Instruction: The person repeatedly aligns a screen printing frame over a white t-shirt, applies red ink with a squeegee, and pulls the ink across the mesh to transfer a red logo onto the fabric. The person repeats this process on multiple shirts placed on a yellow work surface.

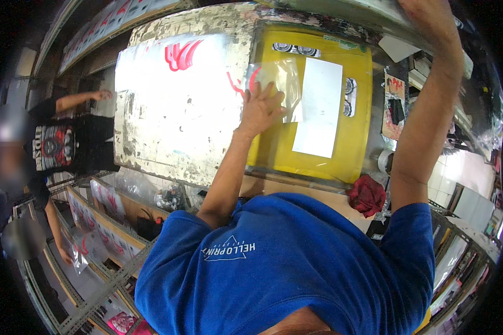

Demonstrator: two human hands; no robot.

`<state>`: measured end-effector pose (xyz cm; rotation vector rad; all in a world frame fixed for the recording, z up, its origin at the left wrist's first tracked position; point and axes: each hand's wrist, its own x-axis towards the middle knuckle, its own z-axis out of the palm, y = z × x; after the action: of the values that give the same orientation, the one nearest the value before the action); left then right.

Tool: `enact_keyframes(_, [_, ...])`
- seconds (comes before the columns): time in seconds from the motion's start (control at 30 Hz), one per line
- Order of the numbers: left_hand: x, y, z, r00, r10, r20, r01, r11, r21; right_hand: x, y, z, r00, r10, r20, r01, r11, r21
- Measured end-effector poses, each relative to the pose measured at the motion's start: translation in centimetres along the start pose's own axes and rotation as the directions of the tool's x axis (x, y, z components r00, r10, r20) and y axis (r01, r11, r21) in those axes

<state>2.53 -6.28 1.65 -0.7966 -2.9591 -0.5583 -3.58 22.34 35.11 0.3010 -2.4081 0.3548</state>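
Note:
My left hand point(261, 110) lies with its fingers spread on a thin clear plastic sheet point(289, 84) that bears a red printed stroke. This sheet spans the gap between a bright white surface point(179, 117) and a yellow panel point(349, 145). A white rectangular sheet point(318, 109) rests on the yellow panel, just right of the plastic. My right hand point(425, 11) is raised at the top right, beside a long pale frame point(363, 17). Its fingers are cut off by the picture's upper edge, so their grip is hidden.
A co-worker point(56, 145) stands at the left, one hand holding a clear sheet point(79, 259) over a rack point(98, 223) of red-printed sheets. A dark red cloth point(366, 196) lies at the panel's near right corner. Metal shelving point(458, 268) stands at the lower right.

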Motion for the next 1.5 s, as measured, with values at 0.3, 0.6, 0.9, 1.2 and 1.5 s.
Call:
enact_keyframes(0.3, [5.0, 6.1, 4.0, 0.968, 0.223, 0.119, -0.211, 0.972, -0.101, 2.0, 3.8, 0.6, 0.979, 0.171, 0.108, -0.190, 0.961, 0.203])
enact_keyframes(0.6, [6.5, 6.8, 5.3, 0.959, 0.283, 0.008, -0.280, 0.952, -0.125, 0.7, -0.4, -2.0, 0.989, 0.040, 0.141, -0.066, 0.981, 0.185])
enact_keyframes(0.9, [6.7, 7.3, 5.4, 0.964, 0.254, 0.082, -0.247, 0.965, -0.090, 0.8, 2.1, 0.3, 0.995, 0.020, 0.095, -0.029, 0.996, 0.086])
enact_keyframes(1.2, [6.9, 7.2, 5.6, 0.960, 0.276, 0.057, -0.271, 0.959, -0.083, 0.4, 1.0, -0.1, 0.993, 0.052, 0.106, -0.067, 0.987, 0.148])
enact_keyframes(1.5, [5.5, 7.8, -5.7, 0.789, -0.321, -0.524, -0.230, 0.636, -0.736, -4.1, -1.4, -0.9, 0.988, 0.100, 0.119, -0.112, 0.989, 0.101])
